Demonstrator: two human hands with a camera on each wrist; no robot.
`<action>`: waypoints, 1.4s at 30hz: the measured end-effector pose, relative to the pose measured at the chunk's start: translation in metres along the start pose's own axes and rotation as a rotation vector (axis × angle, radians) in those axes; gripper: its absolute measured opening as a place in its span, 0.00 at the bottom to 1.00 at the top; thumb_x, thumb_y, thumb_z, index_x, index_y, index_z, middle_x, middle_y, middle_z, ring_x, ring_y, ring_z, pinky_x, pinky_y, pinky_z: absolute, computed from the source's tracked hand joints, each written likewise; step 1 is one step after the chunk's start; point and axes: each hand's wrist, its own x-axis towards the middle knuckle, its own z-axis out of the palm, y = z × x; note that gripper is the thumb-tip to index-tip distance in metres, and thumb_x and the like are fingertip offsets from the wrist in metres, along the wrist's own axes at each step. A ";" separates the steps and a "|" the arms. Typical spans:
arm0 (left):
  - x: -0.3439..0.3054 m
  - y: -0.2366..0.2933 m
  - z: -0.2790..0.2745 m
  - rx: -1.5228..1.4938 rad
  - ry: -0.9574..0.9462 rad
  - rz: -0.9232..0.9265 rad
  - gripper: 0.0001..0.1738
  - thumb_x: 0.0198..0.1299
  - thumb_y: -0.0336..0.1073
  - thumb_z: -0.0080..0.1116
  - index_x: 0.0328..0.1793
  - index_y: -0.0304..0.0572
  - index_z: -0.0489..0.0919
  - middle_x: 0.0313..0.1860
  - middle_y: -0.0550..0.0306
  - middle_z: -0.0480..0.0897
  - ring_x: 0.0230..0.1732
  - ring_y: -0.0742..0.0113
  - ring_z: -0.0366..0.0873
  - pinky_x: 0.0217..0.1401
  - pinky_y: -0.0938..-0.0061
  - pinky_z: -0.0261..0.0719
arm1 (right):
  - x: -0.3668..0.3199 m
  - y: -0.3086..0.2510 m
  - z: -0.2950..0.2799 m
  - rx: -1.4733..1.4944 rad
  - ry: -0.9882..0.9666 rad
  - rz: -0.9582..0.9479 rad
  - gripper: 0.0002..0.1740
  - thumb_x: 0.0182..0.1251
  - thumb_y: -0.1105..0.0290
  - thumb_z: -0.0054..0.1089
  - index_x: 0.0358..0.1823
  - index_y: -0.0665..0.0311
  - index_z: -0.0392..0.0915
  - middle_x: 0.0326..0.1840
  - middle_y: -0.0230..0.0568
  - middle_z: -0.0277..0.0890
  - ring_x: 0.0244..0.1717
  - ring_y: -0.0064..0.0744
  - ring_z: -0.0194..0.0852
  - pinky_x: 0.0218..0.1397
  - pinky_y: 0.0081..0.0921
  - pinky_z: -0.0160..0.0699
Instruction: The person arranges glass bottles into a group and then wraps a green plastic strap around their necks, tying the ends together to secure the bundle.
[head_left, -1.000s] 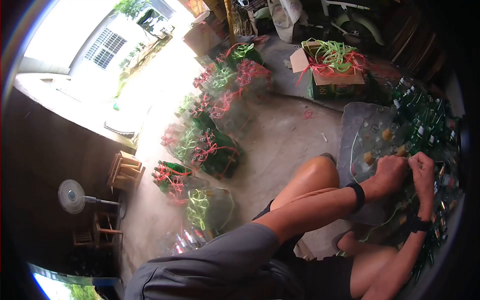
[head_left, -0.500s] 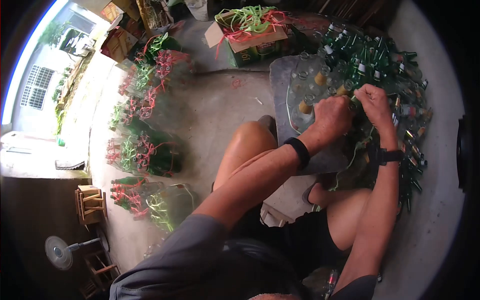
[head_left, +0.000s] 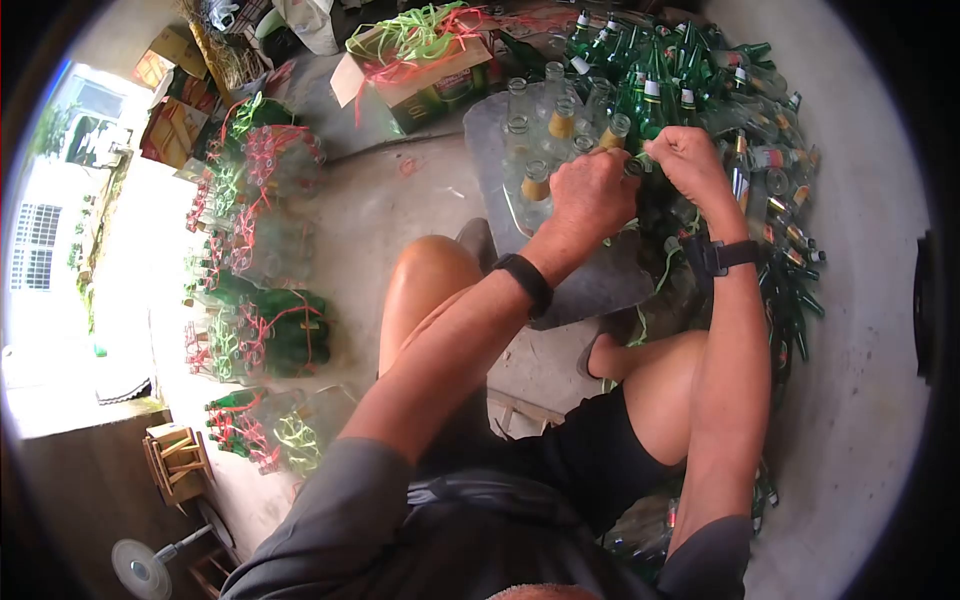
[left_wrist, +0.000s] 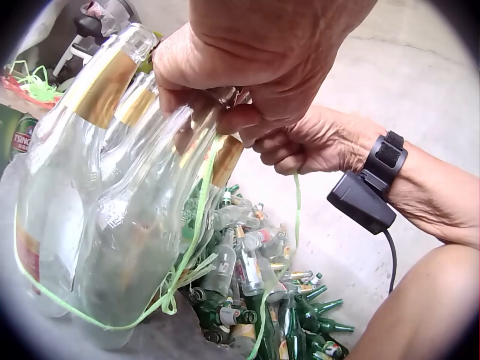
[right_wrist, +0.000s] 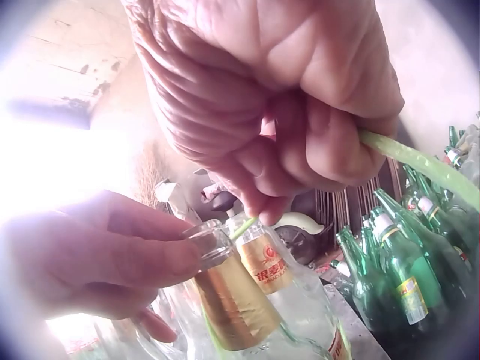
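A bundle of clear glass bottles [left_wrist: 135, 232] with gold neck labels stands on a grey slab [head_left: 590, 290]. A light green plastic strap [left_wrist: 202, 199] runs round the bundle's lower part, with a knot at its side, and up to the necks. My left hand [head_left: 595, 190] grips a bottle neck [right_wrist: 214, 238] at the bundle's near side, fingers curled round it. Just right of it, above the necks, my right hand [head_left: 690, 165] pinches the strap, whose loose end [right_wrist: 424, 165] trails out past the fingers. In the right wrist view the strap goes from my fingertips to the bottle mouths.
Loose green and clear bottles [head_left: 660, 85] heap up on the right, against the wall. A carton [head_left: 430, 90] full of red and green straps sits behind. Tied bottle bundles [head_left: 290, 325] line the floor at left, near wooden stools [head_left: 178, 460] and a fan [head_left: 140, 568].
The head view has turned, so the scene slides left and up in it. My hands stay at the bottle necks, with the right one now a little farther from the left.
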 end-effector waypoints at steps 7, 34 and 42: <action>0.000 0.001 -0.003 0.012 -0.014 0.003 0.19 0.58 0.43 0.66 0.53 0.46 0.89 0.42 0.43 0.89 0.44 0.40 0.88 0.49 0.48 0.84 | -0.006 0.003 -0.002 -0.118 0.003 0.059 0.17 0.69 0.63 0.68 0.25 0.69 0.80 0.18 0.31 0.68 0.24 0.20 0.63 0.29 0.32 0.65; -0.003 -0.008 0.004 -0.018 0.026 0.135 0.15 0.61 0.39 0.64 0.48 0.37 0.86 0.42 0.40 0.87 0.43 0.37 0.86 0.46 0.46 0.84 | -0.087 -0.040 -0.021 -0.401 -0.216 -0.008 0.12 0.69 0.66 0.57 0.36 0.71 0.79 0.35 0.64 0.77 0.42 0.68 0.77 0.47 0.52 0.76; -0.013 -0.004 -0.005 0.003 0.040 0.191 0.20 0.62 0.36 0.64 0.58 0.33 0.82 0.48 0.39 0.85 0.49 0.36 0.84 0.51 0.50 0.82 | -0.113 -0.046 -0.026 -0.439 -0.261 0.036 0.13 0.72 0.66 0.58 0.35 0.71 0.77 0.35 0.64 0.77 0.43 0.70 0.75 0.48 0.55 0.74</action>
